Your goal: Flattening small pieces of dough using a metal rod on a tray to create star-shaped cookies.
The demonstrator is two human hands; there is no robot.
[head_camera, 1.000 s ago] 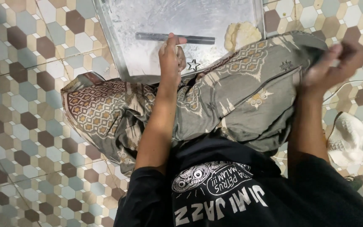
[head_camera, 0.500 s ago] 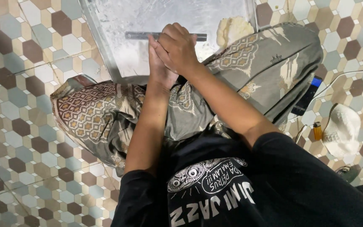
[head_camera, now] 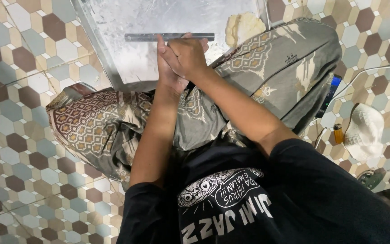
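Note:
A scuffed metal tray (head_camera: 150, 68) lies on the tiled floor in front of my crossed legs, which are wrapped in a patterned grey-brown cloth (head_camera: 113, 122). A thin metal rod (head_camera: 145, 37) rests across the tray, and a pale lump of dough (head_camera: 242, 27) sits at its right edge. My left hand (head_camera: 164, 74) reaches over the tray's near edge, fingertips at the rod. My right hand (head_camera: 188, 56) lies on top of it, fingers curled around it. Neither hand holds an object.
On the hexagon-tiled floor to the right lie a white knitted cap (head_camera: 364, 131), a small orange lighter (head_camera: 338, 133), a blue-edged dark object (head_camera: 332, 90) and a white cable (head_camera: 375, 68). A dark round item (head_camera: 370, 178) sits lower right.
My right hand came in from the far right and closed over my left hand above the tray. The left hand stayed near the rod. The view shifted slightly.

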